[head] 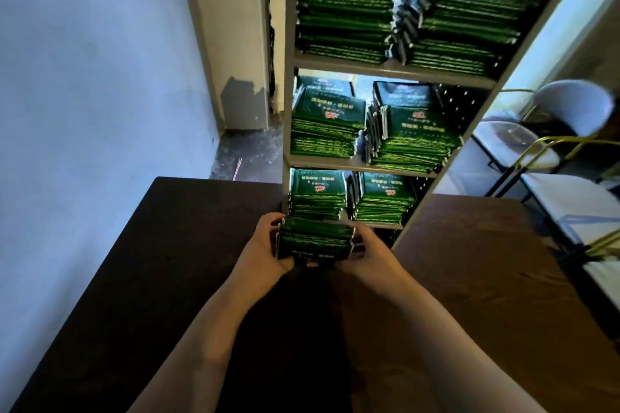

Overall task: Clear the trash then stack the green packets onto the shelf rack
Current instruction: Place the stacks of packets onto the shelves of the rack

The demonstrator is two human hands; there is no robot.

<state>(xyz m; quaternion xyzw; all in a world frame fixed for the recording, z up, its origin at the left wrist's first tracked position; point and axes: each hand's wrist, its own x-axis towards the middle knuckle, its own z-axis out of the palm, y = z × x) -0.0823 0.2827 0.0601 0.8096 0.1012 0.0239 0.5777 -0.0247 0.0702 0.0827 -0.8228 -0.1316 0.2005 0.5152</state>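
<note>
The left hand (265, 245) and the right hand (372, 253) grip a thick stack of green packets (313, 241) from both sides, fingers curled around its edges, just in front of the shelf rack (389, 68). The packets look glossy and flat. The rack stands on a dark wooden table (486, 278), beside a pale wall (94, 77).

I count three filled shelves (392, 66) on one shelf rack (288, 84), two front stacks (327, 131) each. My left hand (265, 245) and right hand (372, 253) hold another stack (315, 238).
</note>
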